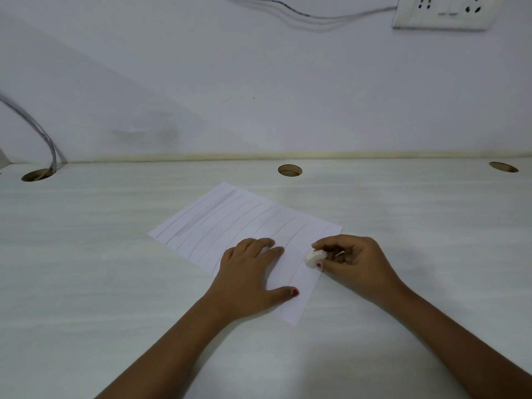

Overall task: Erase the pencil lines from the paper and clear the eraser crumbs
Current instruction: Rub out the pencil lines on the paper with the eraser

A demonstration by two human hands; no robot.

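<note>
A white sheet of paper (230, 223) lies skewed on the white desk, crossed by several pencil lines and a grey smudge near its far left edge. My left hand (247, 280) rests flat on the paper's near part, fingers spread, pinning it down. My right hand (354, 262) grips a small white eraser (313, 258) between thumb and fingers, its tip touching the paper near the right edge. No crumbs are clear enough to make out.
The white desk (115, 283) meets a white wall at the back. Three round cable holes sit along the rear edge (290, 170), (37, 175), (503, 167); a grey cable (43, 136) drops into the left one. A socket plate (443, 11) hangs on the wall, top right.
</note>
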